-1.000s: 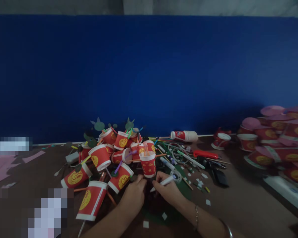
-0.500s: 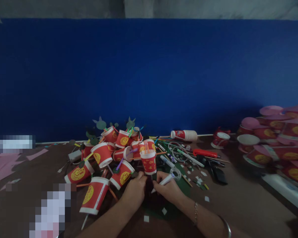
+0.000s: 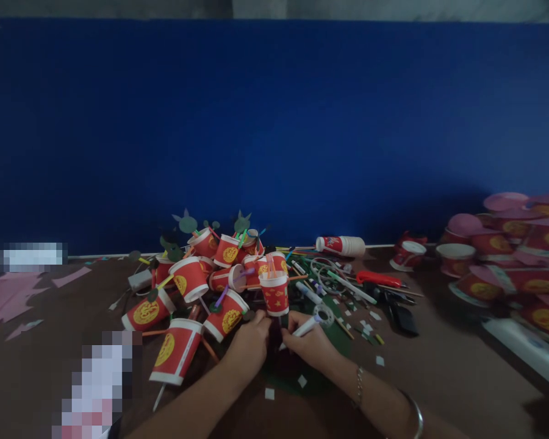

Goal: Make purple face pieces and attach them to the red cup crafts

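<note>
My right hand (image 3: 308, 335) is closed around a white marker pen (image 3: 306, 325), its tip pointing down and left at a dark patch between my hands. My left hand (image 3: 251, 341) has its fingers curled together at the edge of that patch; what they pinch is too dark to make out. Just beyond my fingertips is a red paper cup (image 3: 274, 296) with a white rim and orange straws sticking up from it. A dark green sheet (image 3: 320, 375) lies beneath my right hand, with small white paper squares (image 3: 269, 394) scattered on and near it.
Left of my hands, red paper cups (image 3: 176, 350) with straws lie in a heap. Beyond my right hand are a tape roll (image 3: 322, 316), loose markers and a red-handled tool (image 3: 382, 278). Cups with pink paper tops (image 3: 489, 283) crowd the right, and pink sheets (image 3: 9, 299) the left.
The whole view has shifted slightly, so things sit a little higher in the picture. My right hand's marker has moved only a little; both hands keep their closed hold.
</note>
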A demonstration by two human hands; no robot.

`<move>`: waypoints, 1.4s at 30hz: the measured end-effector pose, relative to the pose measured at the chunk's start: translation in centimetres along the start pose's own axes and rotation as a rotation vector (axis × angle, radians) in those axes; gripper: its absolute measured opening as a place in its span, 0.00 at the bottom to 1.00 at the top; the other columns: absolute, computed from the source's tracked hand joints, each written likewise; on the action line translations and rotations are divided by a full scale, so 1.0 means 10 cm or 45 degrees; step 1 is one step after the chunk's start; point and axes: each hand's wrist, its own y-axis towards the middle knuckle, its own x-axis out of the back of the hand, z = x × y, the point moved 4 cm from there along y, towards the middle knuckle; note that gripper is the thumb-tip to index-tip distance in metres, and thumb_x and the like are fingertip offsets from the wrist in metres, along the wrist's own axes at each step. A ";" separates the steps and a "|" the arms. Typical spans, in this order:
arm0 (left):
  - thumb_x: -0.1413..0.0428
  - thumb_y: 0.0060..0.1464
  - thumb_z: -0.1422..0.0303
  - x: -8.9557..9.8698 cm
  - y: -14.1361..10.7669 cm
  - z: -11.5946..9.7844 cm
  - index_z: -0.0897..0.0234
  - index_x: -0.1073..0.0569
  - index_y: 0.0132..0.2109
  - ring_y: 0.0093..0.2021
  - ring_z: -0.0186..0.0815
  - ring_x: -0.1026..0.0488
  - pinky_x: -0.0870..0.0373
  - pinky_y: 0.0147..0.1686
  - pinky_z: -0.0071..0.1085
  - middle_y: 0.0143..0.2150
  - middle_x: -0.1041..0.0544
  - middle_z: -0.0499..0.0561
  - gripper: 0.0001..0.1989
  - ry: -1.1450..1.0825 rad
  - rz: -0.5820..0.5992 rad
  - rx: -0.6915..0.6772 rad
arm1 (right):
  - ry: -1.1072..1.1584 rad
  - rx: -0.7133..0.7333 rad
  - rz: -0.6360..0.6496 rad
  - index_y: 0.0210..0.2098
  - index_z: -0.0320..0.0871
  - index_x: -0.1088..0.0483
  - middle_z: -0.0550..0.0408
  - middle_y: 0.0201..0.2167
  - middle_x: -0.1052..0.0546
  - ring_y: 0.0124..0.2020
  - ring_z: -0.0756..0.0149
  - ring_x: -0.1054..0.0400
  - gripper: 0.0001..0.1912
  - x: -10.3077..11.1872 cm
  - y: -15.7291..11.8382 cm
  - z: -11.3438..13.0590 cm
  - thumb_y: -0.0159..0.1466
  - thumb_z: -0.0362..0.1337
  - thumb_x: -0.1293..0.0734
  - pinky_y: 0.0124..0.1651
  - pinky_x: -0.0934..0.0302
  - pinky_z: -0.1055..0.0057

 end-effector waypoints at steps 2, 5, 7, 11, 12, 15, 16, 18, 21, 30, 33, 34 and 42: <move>0.58 0.56 0.79 0.01 0.00 -0.01 0.66 0.30 0.40 0.39 0.33 0.27 0.33 0.39 0.27 0.43 0.30 0.53 0.13 -0.005 -0.013 -0.005 | -0.009 0.016 -0.004 0.16 0.44 0.46 0.65 0.12 0.42 0.15 0.76 0.50 0.11 0.00 0.00 0.00 0.49 0.34 0.38 0.18 0.58 0.78; 0.58 0.56 0.79 0.02 0.00 -0.01 0.66 0.30 0.40 0.39 0.33 0.27 0.33 0.40 0.26 0.43 0.30 0.53 0.13 0.007 -0.007 0.007 | -0.006 0.035 -0.008 0.16 0.44 0.46 0.65 0.12 0.42 0.15 0.76 0.50 0.11 0.01 0.00 0.01 0.49 0.34 0.37 0.18 0.58 0.78; 0.58 0.56 0.79 0.02 0.00 -0.02 0.65 0.30 0.40 0.39 0.33 0.27 0.33 0.40 0.26 0.43 0.30 0.52 0.13 0.023 0.014 0.025 | -0.018 0.045 -0.005 0.17 0.44 0.46 0.65 0.12 0.41 0.16 0.76 0.50 0.11 0.01 -0.01 0.02 0.50 0.35 0.37 0.18 0.57 0.78; 0.58 0.56 0.79 0.02 0.00 -0.02 0.65 0.30 0.41 0.40 0.33 0.28 0.33 0.41 0.27 0.44 0.30 0.53 0.14 0.019 0.023 0.029 | -0.020 0.031 0.007 0.17 0.44 0.45 0.65 0.12 0.41 0.16 0.76 0.49 0.11 0.01 -0.01 0.01 0.50 0.36 0.37 0.18 0.57 0.79; 0.58 0.56 0.79 0.02 0.00 -0.02 0.65 0.31 0.41 0.40 0.33 0.28 0.33 0.42 0.27 0.44 0.30 0.53 0.14 0.012 0.016 0.019 | -0.011 0.035 0.011 0.17 0.44 0.45 0.65 0.12 0.41 0.16 0.76 0.49 0.11 0.01 -0.02 0.01 0.50 0.36 0.37 0.18 0.57 0.79; 0.58 0.56 0.79 0.02 -0.01 -0.02 0.65 0.31 0.42 0.40 0.33 0.28 0.33 0.42 0.28 0.45 0.30 0.53 0.14 -0.001 0.004 0.004 | 0.012 0.035 0.014 0.17 0.44 0.45 0.65 0.12 0.40 0.15 0.76 0.49 0.12 0.00 -0.01 0.00 0.50 0.35 0.36 0.18 0.57 0.79; 0.58 0.56 0.79 0.02 -0.01 -0.02 0.66 0.31 0.42 0.40 0.33 0.28 0.33 0.42 0.28 0.45 0.30 0.53 0.14 -0.002 0.005 0.006 | 0.012 0.030 0.015 0.17 0.44 0.46 0.65 0.12 0.40 0.15 0.76 0.50 0.12 0.00 -0.01 -0.01 0.50 0.35 0.36 0.17 0.57 0.79; 0.57 0.55 0.79 0.01 -0.01 -0.01 0.66 0.30 0.42 0.40 0.34 0.28 0.33 0.42 0.27 0.45 0.30 0.53 0.13 -0.003 0.012 0.015 | 0.001 0.020 0.020 0.17 0.44 0.46 0.65 0.11 0.41 0.15 0.76 0.50 0.12 0.00 -0.01 -0.01 0.50 0.34 0.37 0.17 0.58 0.79; 0.57 0.56 0.79 0.01 -0.01 0.00 0.66 0.30 0.41 0.40 0.34 0.27 0.33 0.41 0.27 0.44 0.30 0.53 0.13 0.004 -0.001 0.007 | -0.024 0.028 0.014 0.16 0.44 0.46 0.65 0.12 0.40 0.15 0.76 0.49 0.11 0.00 -0.01 0.01 0.50 0.33 0.38 0.18 0.57 0.79; 0.58 0.57 0.78 0.01 0.00 -0.01 0.66 0.30 0.41 0.41 0.34 0.28 0.33 0.42 0.27 0.43 0.30 0.53 0.14 -0.025 -0.029 -0.010 | -0.057 0.033 -0.022 0.17 0.44 0.46 0.65 0.12 0.42 0.15 0.76 0.50 0.10 0.01 -0.01 0.01 0.50 0.34 0.38 0.18 0.57 0.78; 0.58 0.56 0.79 0.02 0.00 -0.01 0.66 0.29 0.41 0.40 0.34 0.28 0.33 0.41 0.27 0.43 0.29 0.53 0.14 -0.011 -0.032 -0.014 | -0.067 0.041 -0.023 0.17 0.44 0.46 0.65 0.12 0.42 0.16 0.76 0.50 0.10 0.01 0.00 0.00 0.49 0.34 0.38 0.18 0.58 0.78; 0.58 0.56 0.79 0.01 0.00 -0.01 0.66 0.29 0.41 0.40 0.34 0.28 0.33 0.41 0.28 0.43 0.29 0.53 0.14 -0.014 -0.035 -0.018 | -0.065 0.040 -0.027 0.17 0.44 0.47 0.65 0.12 0.42 0.16 0.75 0.50 0.10 0.01 0.00 0.00 0.49 0.35 0.39 0.18 0.58 0.78; 0.58 0.56 0.79 -0.02 0.01 0.02 0.65 0.29 0.41 0.41 0.35 0.28 0.33 0.42 0.28 0.45 0.29 0.54 0.14 -0.003 -0.045 -0.008 | -0.056 0.029 -0.022 0.16 0.45 0.47 0.65 0.12 0.43 0.16 0.75 0.51 0.10 0.01 0.00 0.01 0.48 0.35 0.39 0.18 0.58 0.78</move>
